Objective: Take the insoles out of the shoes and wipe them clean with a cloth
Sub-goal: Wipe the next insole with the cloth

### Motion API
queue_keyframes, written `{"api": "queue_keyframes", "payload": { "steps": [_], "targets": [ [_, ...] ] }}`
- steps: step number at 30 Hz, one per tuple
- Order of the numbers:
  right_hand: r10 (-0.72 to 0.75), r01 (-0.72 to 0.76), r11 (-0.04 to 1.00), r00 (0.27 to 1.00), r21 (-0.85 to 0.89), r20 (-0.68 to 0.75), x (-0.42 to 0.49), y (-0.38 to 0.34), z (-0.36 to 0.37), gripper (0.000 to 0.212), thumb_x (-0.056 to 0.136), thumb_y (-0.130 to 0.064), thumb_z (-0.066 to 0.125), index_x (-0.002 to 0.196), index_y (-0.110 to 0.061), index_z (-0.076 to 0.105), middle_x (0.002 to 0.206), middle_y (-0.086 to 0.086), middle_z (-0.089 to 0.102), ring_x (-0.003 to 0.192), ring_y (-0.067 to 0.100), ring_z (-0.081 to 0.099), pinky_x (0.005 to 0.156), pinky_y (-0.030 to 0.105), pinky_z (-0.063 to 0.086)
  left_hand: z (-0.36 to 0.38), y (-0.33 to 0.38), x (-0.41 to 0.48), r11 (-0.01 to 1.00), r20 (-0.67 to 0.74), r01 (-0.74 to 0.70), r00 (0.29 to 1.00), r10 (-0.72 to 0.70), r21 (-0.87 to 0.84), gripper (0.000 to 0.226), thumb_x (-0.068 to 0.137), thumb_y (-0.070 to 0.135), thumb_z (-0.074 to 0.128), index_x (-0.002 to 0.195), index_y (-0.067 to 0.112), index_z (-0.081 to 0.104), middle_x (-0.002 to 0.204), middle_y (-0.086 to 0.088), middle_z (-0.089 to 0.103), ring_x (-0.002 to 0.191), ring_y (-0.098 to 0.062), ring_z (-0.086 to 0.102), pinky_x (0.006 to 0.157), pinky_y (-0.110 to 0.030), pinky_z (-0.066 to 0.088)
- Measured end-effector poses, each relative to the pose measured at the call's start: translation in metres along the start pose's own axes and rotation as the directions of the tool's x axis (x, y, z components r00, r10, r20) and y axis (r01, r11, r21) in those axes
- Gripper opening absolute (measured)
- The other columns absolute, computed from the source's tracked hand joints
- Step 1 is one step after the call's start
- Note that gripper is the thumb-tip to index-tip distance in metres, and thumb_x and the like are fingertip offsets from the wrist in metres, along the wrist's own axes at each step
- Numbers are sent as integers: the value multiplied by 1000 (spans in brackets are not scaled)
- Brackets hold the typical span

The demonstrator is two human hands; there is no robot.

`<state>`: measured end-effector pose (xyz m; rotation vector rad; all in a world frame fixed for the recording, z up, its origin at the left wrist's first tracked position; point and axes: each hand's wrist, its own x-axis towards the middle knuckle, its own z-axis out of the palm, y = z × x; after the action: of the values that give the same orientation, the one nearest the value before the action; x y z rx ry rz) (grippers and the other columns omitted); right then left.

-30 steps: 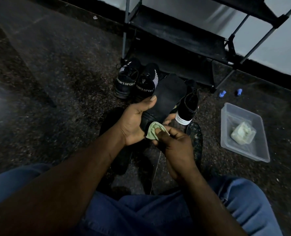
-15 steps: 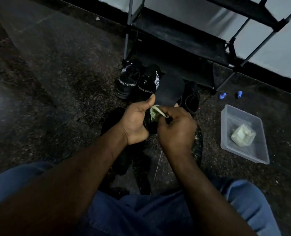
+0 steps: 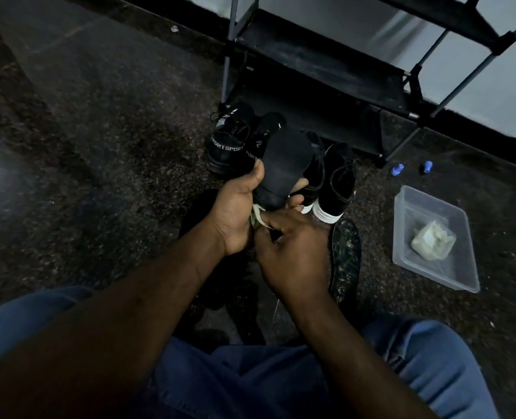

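Dark speckled floor (image 3: pixel 114 152), dimly lit, with blue-jeaned knees (image 3: pixel 432 358) at the near edge. Just past them, right hand (image 3: pixel 293 252): fingers curled, pinching a pale green cloth (image 3: pixel 258 217), most of it hidden between the two hands. Touching it on the left, left hand (image 3: pixel 235 213): clamped round the near end of a black insole (image 3: pixel 284 167), thumb along the left edge, fingertips showing from under the right edge. Held clear of the floor, long axis pointing away from the body, one end in the grip, the broad end free on the far side. Cloth at the insole's near end, right against the left palm, with the whole bare length lying beyond it. Judged from that: next wipe best run outward along the long axis, away from the body, by the right hand, the nearer one and already on the cloth; left hand only to steady. Beside the right wrist, flat on the floor, a second insole (image 3: pixel 345 261), speckled. Further out, white-soled black shoes (image 3: pixel 338 182), then black shoes lettered SPORT (image 3: pixel 229 146). Off right, clear tub (image 3: pixel 432 273) with a pale wad (image 3: pixel 432 240) inside. Farthest, black shoe rack (image 3: pixel 311 62) by the wall.
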<state>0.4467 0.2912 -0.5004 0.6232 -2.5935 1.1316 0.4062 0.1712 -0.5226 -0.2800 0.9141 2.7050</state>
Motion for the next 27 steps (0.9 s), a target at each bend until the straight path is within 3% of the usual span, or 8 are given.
{"api": "queue_keyframes", "payload": {
  "steps": [2, 5, 9, 16, 18, 22, 25, 27],
  "targets": [
    [47, -46, 999, 998, 21, -35, 4, 0, 4, 25, 81, -16, 66, 98, -19, 83, 88, -1, 76, 83, 15, 68, 79, 22, 51, 0, -1, -1, 1000, 4, 10, 1000, -10, 27, 74, 105, 60, 33, 150, 3, 49, 148, -16, 58, 113, -23, 66, 111, -42, 48],
    [139, -136, 990, 986, 40, -90, 15, -3, 12, 26, 82, -20, 65, 101, -20, 83, 94, 0, 77, 88, 18, 70, 81, 33, 56, 0, -3, -3, 998, 29, 25, 999, -26, 63, 76, 106, 60, 27, 150, 2, 48, 148, -16, 57, 131, -25, 60, 107, -35, 52],
    [166, -167, 986, 980, 0, -105, 25, -6, 17, 26, 82, -25, 63, 99, -22, 82, 93, 3, 74, 83, 23, 68, 73, 40, 56, -3, -1, -2, 998, 48, -5, 999, 2, 62, 77, 108, 60, 22, 152, 1, 46, 151, -17, 54, 142, -28, 50, 118, -39, 40],
    [-18, 18, 1000, 1000, -16, -10, -4, 1, 16, 22, 85, -23, 63, 98, -20, 81, 87, 3, 69, 83, 26, 66, 71, 44, 54, -3, 8, 2, 995, -57, -99, 994, 98, -25, 75, 108, 59, 27, 146, 0, 52, 144, -16, 62, 111, -23, 69, 104, -41, 55],
    [15, -17, 1000, 998, -20, -53, 2, 1, 16, 25, 86, -27, 61, 99, -22, 81, 87, 4, 69, 82, 27, 65, 70, 44, 54, -2, 6, 2, 997, -45, -80, 996, 81, 7, 78, 108, 61, 27, 147, -1, 51, 146, -16, 60, 114, -23, 68, 105, -40, 54],
    [148, -149, 989, 982, 7, -116, 26, -6, 21, 30, 84, -29, 58, 102, -24, 81, 93, 5, 73, 86, 27, 68, 76, 46, 56, 0, -1, -1, 999, 13, -10, 1000, 9, 48, 79, 107, 63, 24, 151, 2, 48, 150, -17, 55, 141, -28, 51, 121, -41, 37],
    [134, -134, 991, 991, -19, -27, 28, -9, 22, 38, 83, -35, 49, 101, -25, 81, 93, 6, 72, 89, 30, 67, 78, 47, 55, -3, 5, -2, 998, -37, -45, 998, 46, 36, 76, 108, 61, 25, 148, 3, 52, 147, -14, 59, 137, -28, 55, 119, -42, 41],
    [76, -74, 996, 996, -50, 40, 20, -9, 20, 40, 83, -37, 47, 101, -26, 81, 92, 5, 71, 89, 29, 66, 79, 45, 53, -2, 9, -2, 996, -80, -89, 993, 90, 14, 73, 108, 59, 26, 144, 2, 56, 143, -14, 62, 122, -26, 64, 112, -42, 49]
  ]
}}
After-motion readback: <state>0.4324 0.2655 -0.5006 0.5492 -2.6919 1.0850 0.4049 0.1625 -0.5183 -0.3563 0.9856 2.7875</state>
